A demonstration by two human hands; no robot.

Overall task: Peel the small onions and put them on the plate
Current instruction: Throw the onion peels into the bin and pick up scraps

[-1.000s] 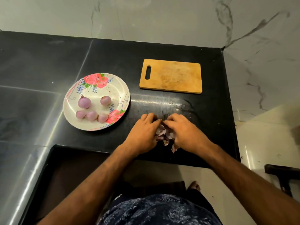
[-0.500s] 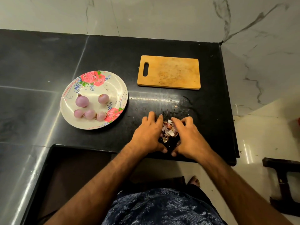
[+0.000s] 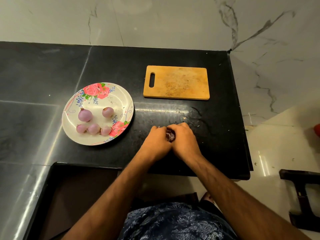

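Near the front edge of the table (image 3: 218, 146), the left hand (image 3: 156, 141) and right hand (image 3: 186, 141) have closed in tight since half a second ago, fingers no longer spread but curled together around the onion skins (image 3: 170, 135), only a dark reddish clump showing between them. Further back toward the left, the plate (image 3: 121, 95) hasn't budged, five peeled onions (image 3: 84, 115) still sitting on it. Toward the far right corner the cutting board (image 3: 178, 83) lies flat as before.
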